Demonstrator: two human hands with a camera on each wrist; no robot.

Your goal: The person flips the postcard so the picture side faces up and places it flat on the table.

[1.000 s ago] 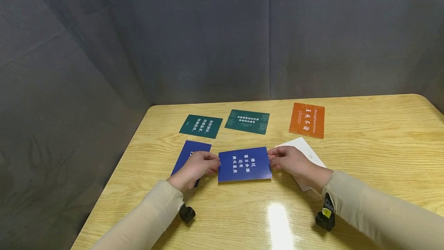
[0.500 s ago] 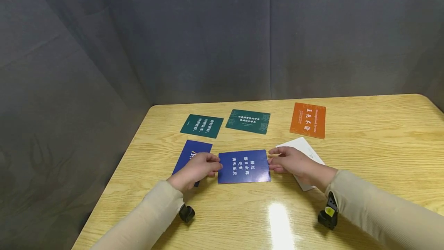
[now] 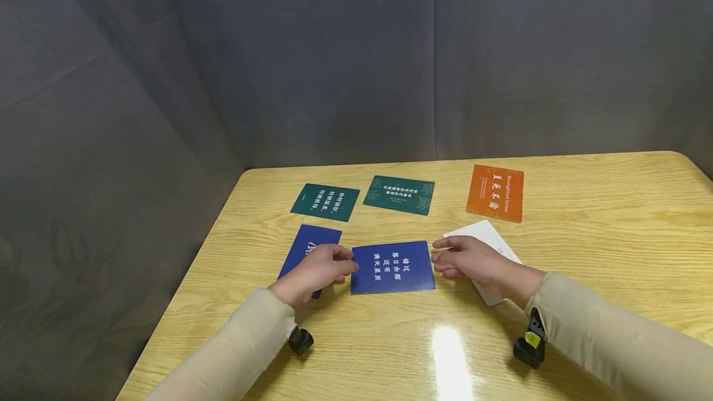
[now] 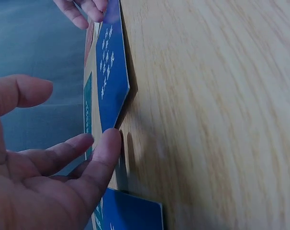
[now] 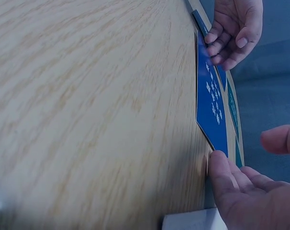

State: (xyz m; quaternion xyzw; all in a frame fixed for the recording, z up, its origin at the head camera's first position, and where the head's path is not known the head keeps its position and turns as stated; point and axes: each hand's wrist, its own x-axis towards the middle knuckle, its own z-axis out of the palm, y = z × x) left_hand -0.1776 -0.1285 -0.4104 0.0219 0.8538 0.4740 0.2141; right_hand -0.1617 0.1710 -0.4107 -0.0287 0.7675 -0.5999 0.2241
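A blue card (image 3: 393, 267) with white Chinese characters lies at the middle of the table. My left hand (image 3: 322, 270) is at its left edge, over a second blue card (image 3: 325, 235) that it partly covers. In the left wrist view, the thumb (image 4: 35, 91) stands well apart from the other fingers, and a fingertip is right at the card's corner. My right hand (image 3: 470, 262) is by the right edge, above a white card (image 3: 490, 237). The right wrist view has that hand's thumb (image 5: 281, 140) spread away, with fingertips at the blue card's near corner.
Two green cards (image 3: 325, 202) (image 3: 398, 195) lie farther back on the wooden table (image 3: 601, 234), with an orange card (image 3: 494, 194) to their right. A grey cloth (image 3: 334, 67) hangs behind the table and along its left side.
The middle blue card has settled slightly lower and flatter onto the table. Thumbs and fingers of both hands have loosened from its edges; the right hand has shifted slightly right.
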